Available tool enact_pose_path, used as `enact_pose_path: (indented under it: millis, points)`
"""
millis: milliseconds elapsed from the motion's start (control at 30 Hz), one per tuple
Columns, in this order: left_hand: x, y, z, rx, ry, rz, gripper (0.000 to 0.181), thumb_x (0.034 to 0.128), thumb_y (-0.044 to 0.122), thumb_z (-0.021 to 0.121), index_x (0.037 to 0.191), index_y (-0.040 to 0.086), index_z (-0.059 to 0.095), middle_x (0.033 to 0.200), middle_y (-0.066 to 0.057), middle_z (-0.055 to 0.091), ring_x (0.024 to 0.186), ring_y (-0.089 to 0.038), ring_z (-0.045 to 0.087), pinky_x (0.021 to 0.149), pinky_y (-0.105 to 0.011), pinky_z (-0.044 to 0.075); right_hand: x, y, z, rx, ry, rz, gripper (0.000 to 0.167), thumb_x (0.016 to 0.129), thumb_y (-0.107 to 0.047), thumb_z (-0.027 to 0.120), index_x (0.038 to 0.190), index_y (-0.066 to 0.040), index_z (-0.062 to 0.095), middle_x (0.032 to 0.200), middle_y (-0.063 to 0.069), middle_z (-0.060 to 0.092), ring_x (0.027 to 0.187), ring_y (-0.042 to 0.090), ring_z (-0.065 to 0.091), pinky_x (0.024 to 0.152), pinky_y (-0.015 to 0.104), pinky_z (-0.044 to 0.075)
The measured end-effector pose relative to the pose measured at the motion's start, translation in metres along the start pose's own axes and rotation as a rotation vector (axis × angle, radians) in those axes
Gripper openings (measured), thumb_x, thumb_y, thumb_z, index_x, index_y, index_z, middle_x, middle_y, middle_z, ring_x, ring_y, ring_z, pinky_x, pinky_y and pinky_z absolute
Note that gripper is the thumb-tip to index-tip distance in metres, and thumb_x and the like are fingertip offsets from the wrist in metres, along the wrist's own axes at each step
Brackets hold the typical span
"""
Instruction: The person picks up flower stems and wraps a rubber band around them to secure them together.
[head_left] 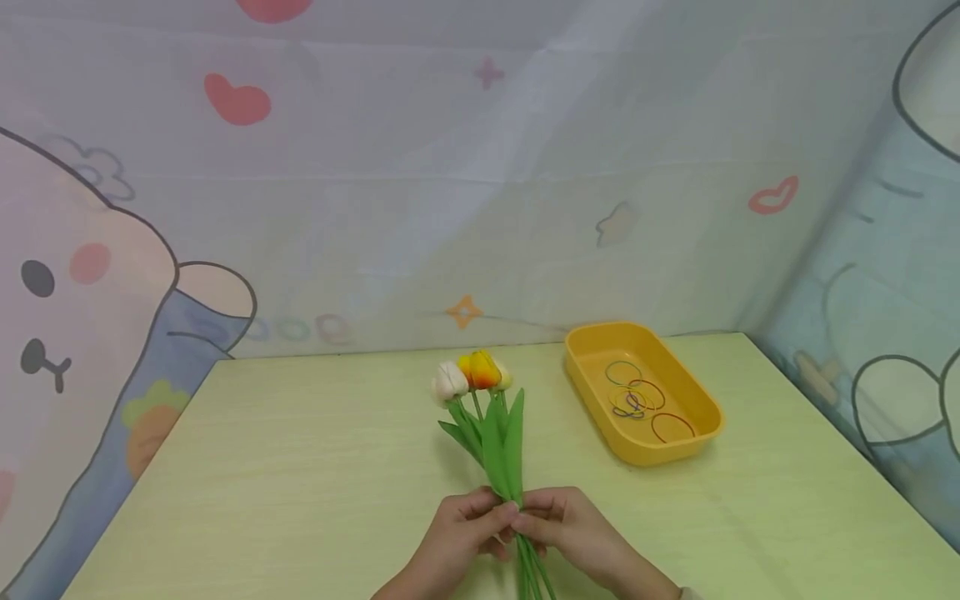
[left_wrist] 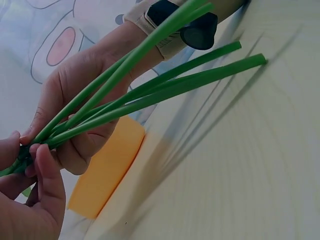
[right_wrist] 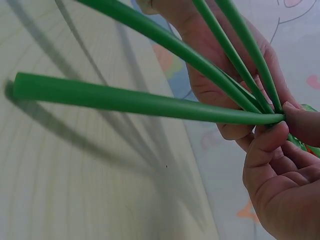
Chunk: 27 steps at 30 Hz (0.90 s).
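Note:
A small bunch of tulips (head_left: 491, 442) points away from me above the table, with white and orange-yellow heads and long green leaves. My left hand (head_left: 459, 533) pinches the gathered stems just below the leaves from the left. From the right, my right hand (head_left: 577, 527) pinches the same spot, and the fingertips of both hands meet there. In the left wrist view the green stems (left_wrist: 165, 82) fan out past the hands, their cut ends spread apart. Something dark shows at the pinched spot, but the fingers mostly hide it.
A yellow tray (head_left: 708, 412) stands at the back right of the pale wooden table (head_left: 300, 467), holding several thin coloured rubber bands (head_left: 672, 427). A printed cloth (head_left: 405, 167) with hearts and cartoon bears hangs behind the table and along its sides.

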<state>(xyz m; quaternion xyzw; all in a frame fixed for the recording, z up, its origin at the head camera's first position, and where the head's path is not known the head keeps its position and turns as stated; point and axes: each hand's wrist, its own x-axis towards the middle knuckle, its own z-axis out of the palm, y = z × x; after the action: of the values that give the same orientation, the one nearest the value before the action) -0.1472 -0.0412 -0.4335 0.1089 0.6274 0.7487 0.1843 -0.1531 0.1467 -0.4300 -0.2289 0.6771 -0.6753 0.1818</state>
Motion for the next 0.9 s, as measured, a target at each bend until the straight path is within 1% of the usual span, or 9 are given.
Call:
enact_pose_path:
  millis: [100, 267, 400, 500, 567, 733, 833, 900]
  points:
    - [0.0002, -0.0006, 0.0003, 0.004, 0.020, 0.003, 0.036, 0.0921, 0.020, 0.066, 0.103, -0.014, 0.063, 0.076, 0.003, 0.056, 0.073, -0.009, 0.052, 0.063, -0.024, 0.049, -0.0003, -0.0010, 0.0007, -0.002, -0.004, 0.008, 0.035, 0.096, -0.013, 0.059, 0.110, 0.019, 0.060, 0.085, -0.008, 0.068, 0.068, 0.002, 0.053, 0.057, 0.016, 0.043]
    - [0.0002, -0.0022, 0.0019, -0.015, 0.034, -0.002, 0.037, 0.0919, 0.020, 0.066, 0.105, -0.013, 0.060, 0.073, 0.005, 0.058, 0.070, -0.008, 0.051, 0.061, -0.022, 0.046, -0.0003, -0.0026, 0.0019, -0.018, -0.010, 0.024, 0.034, 0.097, -0.014, 0.058, 0.109, 0.018, 0.060, 0.085, -0.005, 0.066, 0.063, 0.003, 0.049, 0.056, 0.016, 0.041]
    - [-0.0003, -0.0032, 0.0026, -0.026, 0.040, -0.003, 0.037, 0.0923, 0.019, 0.066, 0.109, -0.013, 0.060, 0.070, 0.006, 0.058, 0.062, -0.007, 0.047, 0.057, -0.019, 0.042, 0.0002, -0.0024, 0.0029, -0.030, -0.013, 0.043, 0.031, 0.097, -0.014, 0.058, 0.107, 0.016, 0.062, 0.084, 0.000, 0.065, 0.059, 0.002, 0.046, 0.054, 0.016, 0.040]
    - [-0.0007, -0.0037, 0.0025, -0.044, 0.044, -0.007, 0.034, 0.0921, 0.018, 0.066, 0.108, -0.011, 0.062, 0.068, 0.006, 0.058, 0.057, -0.006, 0.044, 0.054, -0.017, 0.038, 0.0006, -0.0022, 0.0037, -0.038, -0.016, 0.064, 0.032, 0.097, -0.016, 0.058, 0.105, 0.015, 0.063, 0.081, -0.001, 0.063, 0.057, 0.002, 0.045, 0.053, 0.016, 0.038]
    - [-0.0004, -0.0046, 0.0023, -0.059, 0.050, -0.010, 0.034, 0.0921, 0.018, 0.066, 0.109, -0.011, 0.063, 0.068, 0.007, 0.059, 0.057, -0.005, 0.044, 0.053, -0.017, 0.038, 0.0007, -0.0026, 0.0044, -0.033, -0.016, 0.080, 0.033, 0.098, -0.017, 0.058, 0.103, 0.015, 0.063, 0.078, -0.003, 0.062, 0.056, 0.002, 0.044, 0.053, 0.016, 0.038]
    - [0.0008, -0.0051, 0.0020, -0.053, 0.078, 0.005, 0.037, 0.0923, 0.017, 0.065, 0.114, -0.013, 0.062, 0.066, 0.007, 0.058, 0.058, -0.004, 0.045, 0.053, -0.016, 0.037, 0.0014, -0.0016, 0.0062, 0.022, -0.011, 0.128, 0.039, 0.098, -0.021, 0.057, 0.101, 0.018, 0.060, 0.071, -0.006, 0.058, 0.056, 0.002, 0.041, 0.053, 0.015, 0.037]
    - [0.0005, -0.0029, 0.0021, -0.045, 0.106, 0.010, 0.036, 0.0917, 0.016, 0.066, 0.113, -0.013, 0.063, 0.061, 0.008, 0.056, 0.054, -0.003, 0.043, 0.051, -0.016, 0.035, 0.0016, 0.0001, 0.0068, 0.061, -0.014, 0.149, 0.044, 0.098, -0.023, 0.056, 0.101, 0.021, 0.056, 0.069, -0.007, 0.056, 0.056, 0.002, 0.039, 0.052, 0.015, 0.035]
    - [0.0005, -0.0016, 0.0020, -0.048, 0.121, 0.008, 0.035, 0.0912, 0.015, 0.066, 0.112, -0.013, 0.064, 0.060, 0.009, 0.057, 0.051, -0.002, 0.041, 0.049, -0.015, 0.034, 0.0014, 0.0012, 0.0069, 0.082, -0.019, 0.161, 0.047, 0.099, -0.024, 0.056, 0.102, 0.022, 0.055, 0.070, -0.008, 0.057, 0.055, 0.001, 0.038, 0.052, 0.014, 0.034]
